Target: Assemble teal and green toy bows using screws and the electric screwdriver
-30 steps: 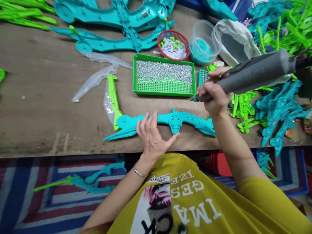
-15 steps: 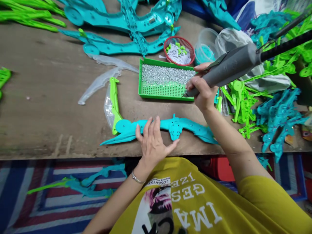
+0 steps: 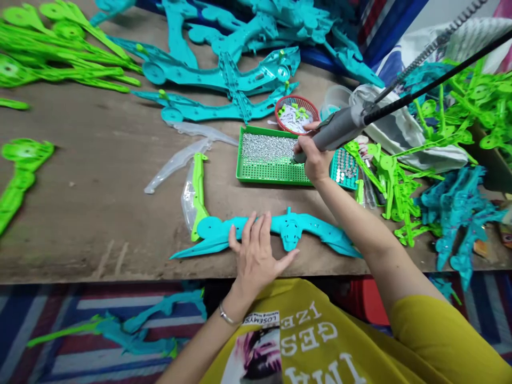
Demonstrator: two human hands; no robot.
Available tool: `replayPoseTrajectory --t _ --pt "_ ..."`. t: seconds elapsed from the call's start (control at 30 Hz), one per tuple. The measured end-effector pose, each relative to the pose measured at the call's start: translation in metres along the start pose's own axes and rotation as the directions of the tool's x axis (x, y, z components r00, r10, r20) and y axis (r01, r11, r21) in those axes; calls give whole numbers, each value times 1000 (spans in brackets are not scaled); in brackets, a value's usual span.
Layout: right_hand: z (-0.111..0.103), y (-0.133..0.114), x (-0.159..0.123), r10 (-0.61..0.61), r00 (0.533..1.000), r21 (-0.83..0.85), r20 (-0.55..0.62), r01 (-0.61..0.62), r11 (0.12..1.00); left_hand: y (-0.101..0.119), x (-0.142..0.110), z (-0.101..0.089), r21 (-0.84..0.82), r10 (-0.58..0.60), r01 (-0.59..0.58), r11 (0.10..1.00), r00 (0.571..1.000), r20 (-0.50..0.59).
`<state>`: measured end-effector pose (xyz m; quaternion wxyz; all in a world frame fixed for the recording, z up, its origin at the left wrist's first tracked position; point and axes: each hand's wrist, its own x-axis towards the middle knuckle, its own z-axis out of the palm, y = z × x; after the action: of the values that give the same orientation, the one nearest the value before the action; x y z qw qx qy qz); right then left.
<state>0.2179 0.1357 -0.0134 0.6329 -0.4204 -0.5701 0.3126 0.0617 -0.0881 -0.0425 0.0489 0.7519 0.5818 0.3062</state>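
My left hand [image 3: 258,253] lies with fingers stretched over a turquoise plastic bow-shaped part [image 3: 320,228] near the table's front edge. A green plastic arm [image 3: 199,189] meets that part's left end, with a clear plastic piece [image 3: 187,200] along it. In my right hand [image 3: 316,160] is a grey electric screwdriver [image 3: 342,128], gripped around its body and slanting down to the left. Its tip is over the green perforated tray [image 3: 266,173], close to the silver screws [image 3: 266,145]; whether it touches them I cannot tell.
Behind the tray stands a red basket [image 3: 282,118] of small white and green pieces. Two translucent strips [image 3: 176,162] lie to its left. Turquoise parts [image 3: 192,80] are at the back, green parts [image 3: 60,58] at back left. More green parts [image 3: 390,176] and a turquoise pile [image 3: 452,213] crowd the right.
The screwdriver has moved left and its tip is now nearer the screws in the tray. My left hand stays on the turquoise part. The whole view has shifted, showing more of the table's back.
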Motion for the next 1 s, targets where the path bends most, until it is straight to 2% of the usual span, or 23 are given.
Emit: replayPoseTrajectory --t 0.2,0.5,0.6,0.73,0.83,0.9,1.0 --pt "3 1 3 21 1000 -5 -23 -21 1000 0 0 -1 -12 -10 10 1000 1000 14" --pt "3 4 7 5 1000 -76 22 -4 997 1 1 -2 -26 -24 25 999 999 24" --pt "0 -17 2 -18 999 -50 27 19 999 1 1 -1 -43 -22 22 999 1000 6" --pt "-9 -70 -28 -9 997 117 79 0 993 1 0 0 -64 -31 32 997 999 17" --pt "-16 -101 -62 77 978 207 192 -117 971 2 0 1 -69 -42 44 997 999 29" --pt "-20 -110 -82 120 953 230 277 -187 955 2 -1 1 -66 -41 42 997 999 23" --pt "-23 -107 -98 138 932 225 336 -222 949 2 -1 2 -74 -47 48 996 999 18"
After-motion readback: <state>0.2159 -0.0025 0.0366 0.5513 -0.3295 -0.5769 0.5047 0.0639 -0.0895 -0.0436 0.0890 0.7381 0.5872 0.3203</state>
